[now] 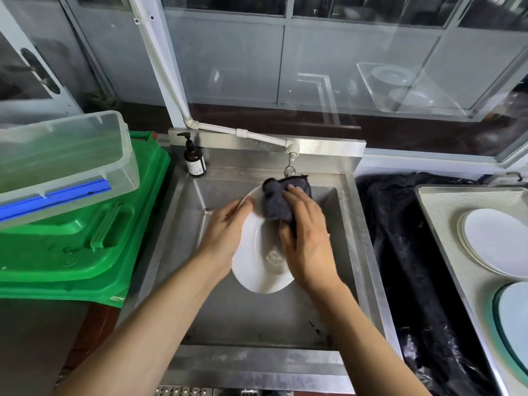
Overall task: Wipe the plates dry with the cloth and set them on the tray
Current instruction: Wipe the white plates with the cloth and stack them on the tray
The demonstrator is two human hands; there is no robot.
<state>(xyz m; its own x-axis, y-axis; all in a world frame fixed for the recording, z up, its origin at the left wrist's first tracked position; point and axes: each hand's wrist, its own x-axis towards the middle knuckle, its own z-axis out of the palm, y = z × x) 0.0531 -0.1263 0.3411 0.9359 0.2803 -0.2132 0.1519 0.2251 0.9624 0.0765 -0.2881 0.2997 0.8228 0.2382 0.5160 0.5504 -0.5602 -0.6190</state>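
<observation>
A white plate (258, 261) is held tilted over the steel sink (288, 324). My left hand (225, 232) grips its left rim, thumb on the upper face. My right hand (305, 232) presses a dark grey cloth (278, 200) flat against the plate's upper part, fingers straight on the cloth. On the right, the metal tray (445, 221) carries a stack of white plates (497, 241) and a teal-rimmed plate (514, 321) at the frame edge.
A tap (291, 164) hangs just behind the cloth. A brown pump bottle (195, 161) stands at the sink's back left corner. Green crates (85, 238) and a clear plastic box (63, 164) fill the left. A black plastic sheet (408, 252) lies between sink and tray.
</observation>
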